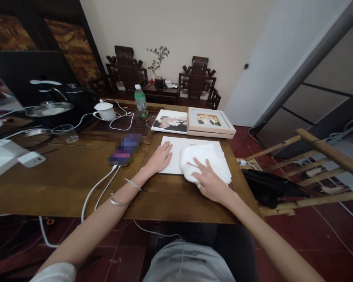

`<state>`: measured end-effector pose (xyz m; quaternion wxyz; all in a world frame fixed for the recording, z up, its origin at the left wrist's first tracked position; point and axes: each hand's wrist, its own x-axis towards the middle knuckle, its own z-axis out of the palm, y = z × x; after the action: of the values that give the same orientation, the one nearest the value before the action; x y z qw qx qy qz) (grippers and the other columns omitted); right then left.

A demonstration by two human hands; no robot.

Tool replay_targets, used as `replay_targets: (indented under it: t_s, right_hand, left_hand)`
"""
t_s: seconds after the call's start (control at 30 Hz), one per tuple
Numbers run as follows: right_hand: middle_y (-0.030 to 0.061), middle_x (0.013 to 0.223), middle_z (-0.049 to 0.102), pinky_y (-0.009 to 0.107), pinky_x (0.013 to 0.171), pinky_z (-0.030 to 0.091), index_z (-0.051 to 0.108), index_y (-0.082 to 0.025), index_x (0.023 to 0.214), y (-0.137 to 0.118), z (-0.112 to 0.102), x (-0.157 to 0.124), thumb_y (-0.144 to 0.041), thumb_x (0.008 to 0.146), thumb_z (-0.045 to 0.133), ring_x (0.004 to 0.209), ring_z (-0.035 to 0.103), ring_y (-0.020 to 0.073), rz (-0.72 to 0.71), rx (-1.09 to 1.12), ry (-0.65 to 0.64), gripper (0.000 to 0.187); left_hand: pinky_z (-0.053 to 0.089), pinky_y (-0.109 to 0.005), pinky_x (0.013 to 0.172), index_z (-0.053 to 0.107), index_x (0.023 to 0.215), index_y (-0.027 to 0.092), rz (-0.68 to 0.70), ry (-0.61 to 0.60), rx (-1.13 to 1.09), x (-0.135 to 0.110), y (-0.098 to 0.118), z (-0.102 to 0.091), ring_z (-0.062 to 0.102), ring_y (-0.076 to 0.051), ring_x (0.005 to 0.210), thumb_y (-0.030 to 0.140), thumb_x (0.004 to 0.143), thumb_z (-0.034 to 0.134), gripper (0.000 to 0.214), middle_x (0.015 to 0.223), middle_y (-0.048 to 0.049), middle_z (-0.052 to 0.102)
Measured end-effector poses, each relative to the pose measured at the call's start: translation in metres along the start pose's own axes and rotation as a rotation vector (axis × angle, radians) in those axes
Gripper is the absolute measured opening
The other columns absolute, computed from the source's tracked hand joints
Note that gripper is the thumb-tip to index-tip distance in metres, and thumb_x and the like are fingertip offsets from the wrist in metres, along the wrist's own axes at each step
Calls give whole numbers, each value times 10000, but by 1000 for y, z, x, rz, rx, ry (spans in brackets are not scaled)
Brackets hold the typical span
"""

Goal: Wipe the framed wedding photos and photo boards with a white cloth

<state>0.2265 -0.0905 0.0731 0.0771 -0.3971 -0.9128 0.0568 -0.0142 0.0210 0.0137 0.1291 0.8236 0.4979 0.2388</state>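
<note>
A flat white panel (176,156) lies on the wooden table before me. My left hand (162,156) rests flat on its left edge, fingers stretched out and holding nothing. On the panel's right part lies a folded white cloth (213,156), which hides much of that side. My right hand (207,178) presses down on this cloth with its fingers spread, not wrapped round it. Just behind the panel are a photo print (175,123) and a light wooden picture frame (211,121), side by side, the frame seemingly stacked on another.
To the left lie a phone (125,149) with charging cables, a plastic cup (66,133) and a white charger (31,158). Farther back stand a lidded white mug (105,111) and a green bottle (141,102). A bamboo rack (326,164) stands beyond the table's right edge.
</note>
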Motion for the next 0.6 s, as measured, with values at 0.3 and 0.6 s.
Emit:
replay_targets:
  t_s: [0.3, 0.6]
  right_hand:
    - [187, 1400, 504, 583, 1152, 207, 593, -140, 1076, 11, -18, -15, -42, 826, 416, 1433, 257, 263, -5, 34, -73, 322]
    - [210, 1434, 452, 659, 1093, 195, 528, -115, 1270, 50, -3, 83, -86, 856, 402, 1444, 198, 321, 177, -119, 11, 434]
  left_hand:
    - [207, -469, 1173, 423, 1388, 50, -19, -12, 23, -1, 5, -2, 243, -266, 1442, 262, 929, 338, 513, 1526, -185, 320]
    - [216, -499, 1161, 384, 1408, 79, -10, 24, 24, -2, 5, -3, 189, -268, 1456, 259, 930, 350, 511, 1535, -186, 301]
